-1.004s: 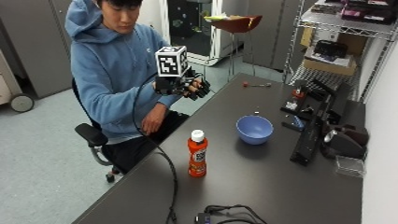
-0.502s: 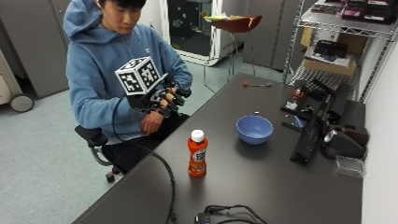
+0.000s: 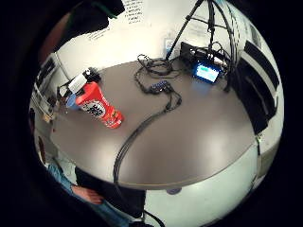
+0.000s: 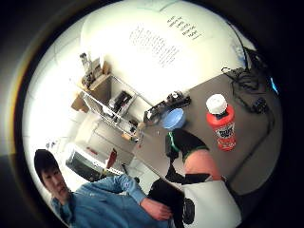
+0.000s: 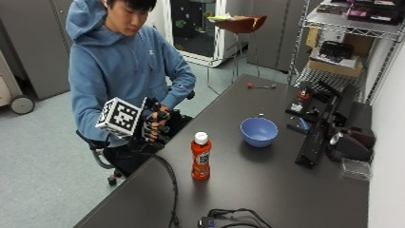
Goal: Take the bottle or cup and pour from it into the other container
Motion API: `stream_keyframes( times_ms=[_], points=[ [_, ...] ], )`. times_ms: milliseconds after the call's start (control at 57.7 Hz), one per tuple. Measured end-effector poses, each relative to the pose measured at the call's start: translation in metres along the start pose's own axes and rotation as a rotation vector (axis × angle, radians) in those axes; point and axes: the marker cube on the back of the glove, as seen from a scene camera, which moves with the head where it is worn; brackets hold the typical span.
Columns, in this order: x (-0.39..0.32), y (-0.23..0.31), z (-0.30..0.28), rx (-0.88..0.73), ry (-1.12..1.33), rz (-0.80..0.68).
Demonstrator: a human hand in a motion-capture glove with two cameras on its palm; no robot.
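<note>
Tabletop (image 5: 265, 180): dark; bottle (image 5: 200, 156) upright, blue bowl (image 5: 259, 131) nearby.
Room: wire shelving (image 5: 342, 28) behind.
Your hand (image 5: 155, 127): off the edge, fingers curled, empty.

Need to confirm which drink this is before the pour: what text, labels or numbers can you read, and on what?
Bottle label: dark print on white, too blurred to read in any view.
Sheets on the wall: lines of print, too small to read.
Small screen on the table: lit blue, nothing legible.
No readable text anywhere.
</note>
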Motion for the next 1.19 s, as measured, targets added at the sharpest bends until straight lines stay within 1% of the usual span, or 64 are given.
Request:
stream_keyframes(
  times_ms=[190,364,502,623,866,987,1108,1195],
  points=[
    [0.027,-0.002,0.031,0.043,-0.139,0.037],
    [0.04,-0.002,0.066,0.009,-0.267,0.079],
    [0.041,-0.004,0.088,-0.03,-0.377,0.103],
    [0.041,-0.007,0.108,-0.059,-0.424,0.113],
    [0.036,-0.016,0.14,-0.041,-0.544,0.16],
    [0.028,-0.014,0.162,-0.002,-0.625,0.179],
    [0.024,-0.023,0.171,0.16,-0.619,0.204],
    [0.02,-0.029,0.172,0.192,-0.606,0.205]
  ],
)
